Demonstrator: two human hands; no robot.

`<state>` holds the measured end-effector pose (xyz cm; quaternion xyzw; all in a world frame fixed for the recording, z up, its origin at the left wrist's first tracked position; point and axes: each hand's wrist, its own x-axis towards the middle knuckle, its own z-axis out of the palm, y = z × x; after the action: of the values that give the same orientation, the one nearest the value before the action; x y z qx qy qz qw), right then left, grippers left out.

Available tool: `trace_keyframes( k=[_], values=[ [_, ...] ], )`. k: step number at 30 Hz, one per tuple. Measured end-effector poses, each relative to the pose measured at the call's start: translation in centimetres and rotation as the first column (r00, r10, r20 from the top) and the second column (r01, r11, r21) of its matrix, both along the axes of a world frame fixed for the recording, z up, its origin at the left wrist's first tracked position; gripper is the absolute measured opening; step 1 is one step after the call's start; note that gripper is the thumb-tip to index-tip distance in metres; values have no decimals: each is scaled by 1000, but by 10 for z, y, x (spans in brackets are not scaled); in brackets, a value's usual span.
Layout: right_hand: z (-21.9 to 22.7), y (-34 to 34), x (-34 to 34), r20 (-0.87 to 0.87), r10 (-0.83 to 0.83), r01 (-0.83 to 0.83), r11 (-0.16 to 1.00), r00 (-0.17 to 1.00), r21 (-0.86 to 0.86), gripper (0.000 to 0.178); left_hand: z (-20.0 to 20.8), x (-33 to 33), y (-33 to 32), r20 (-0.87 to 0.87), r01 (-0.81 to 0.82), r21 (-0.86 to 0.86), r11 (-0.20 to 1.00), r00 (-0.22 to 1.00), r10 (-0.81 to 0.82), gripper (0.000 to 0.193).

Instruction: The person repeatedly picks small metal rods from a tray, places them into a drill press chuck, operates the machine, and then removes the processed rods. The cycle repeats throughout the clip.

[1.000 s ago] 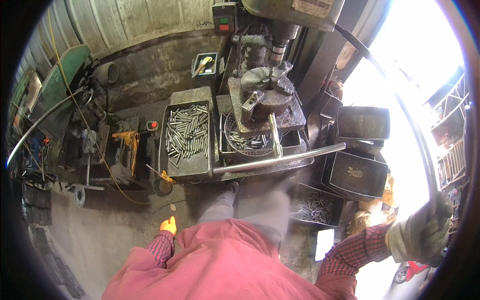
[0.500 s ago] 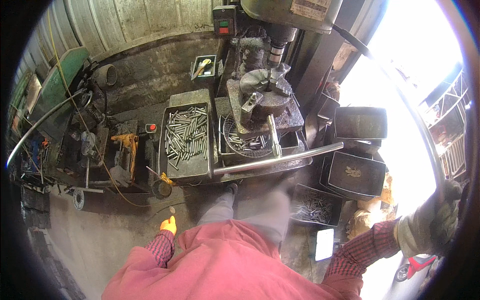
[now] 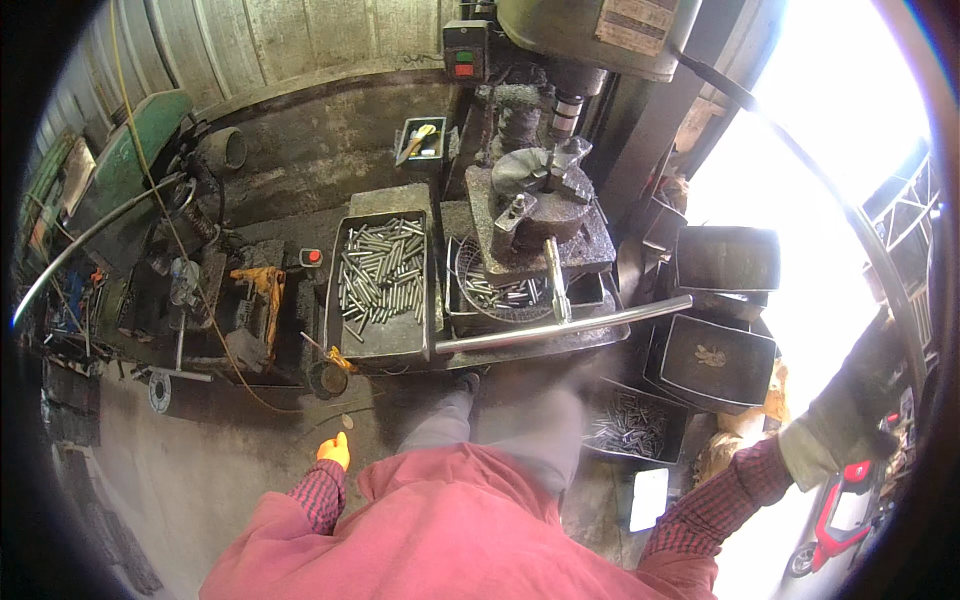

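Observation:
My right hand (image 3: 832, 425), in a grey-white work glove with dark fingers, is at the far right beside a long curved metal lever (image 3: 868, 240). Its fingers stretch up along the lever and the thumb stands apart; the contact is too dark to make out. Low at my left side hangs my left hand (image 3: 335, 452) in an orange glove. It looks closed, with one digit pointing forward and nothing visible in it. Ahead stands a drill press (image 3: 600, 35) with its chuck (image 3: 566, 115) above a jawed fixture (image 3: 545, 190). A short handle (image 3: 556, 275) sticks out of the fixture.
A tray (image 3: 385, 345) of short metal rods is left of the fixture; more rods lie in a round basket (image 3: 480, 310) below it. A long bar (image 3: 570, 328) crosses the front. Dark bins (image 3: 725, 258) stand at right, a switch box (image 3: 466, 50) behind.
My right hand has shifted left and slightly up, its fingers now extended beside the lever instead of wrapped round its end. The view has drifted a little; my left hand has hardly moved.

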<state>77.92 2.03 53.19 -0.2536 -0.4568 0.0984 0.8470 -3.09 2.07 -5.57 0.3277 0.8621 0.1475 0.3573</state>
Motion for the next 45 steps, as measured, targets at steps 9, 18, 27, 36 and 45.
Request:
trace_keyframes(
  k=[9,18,27,36,45],
  values=[
    [-181,136,-58,-869,-160,-370,857,469,-358,101,69,18,-8,-49,23,-72,997,998,-26,66],
    [-57,206,-383,573,632,-21,680,522,-733,22,194,62,41,-74,246,195,949,969,-236,50],
    [-156,207,-411,862,499,276,819,88,-502,33,170,142,284,116,189,477,858,954,-275,51],
    [-259,208,-356,866,440,507,817,-238,-276,13,134,136,446,-432,354,-9,935,842,-323,54],
    [-237,164,-199,-9,352,-76,177,936,-981,57,121,128,437,-513,563,-180,807,646,-565,27]
  ],
)
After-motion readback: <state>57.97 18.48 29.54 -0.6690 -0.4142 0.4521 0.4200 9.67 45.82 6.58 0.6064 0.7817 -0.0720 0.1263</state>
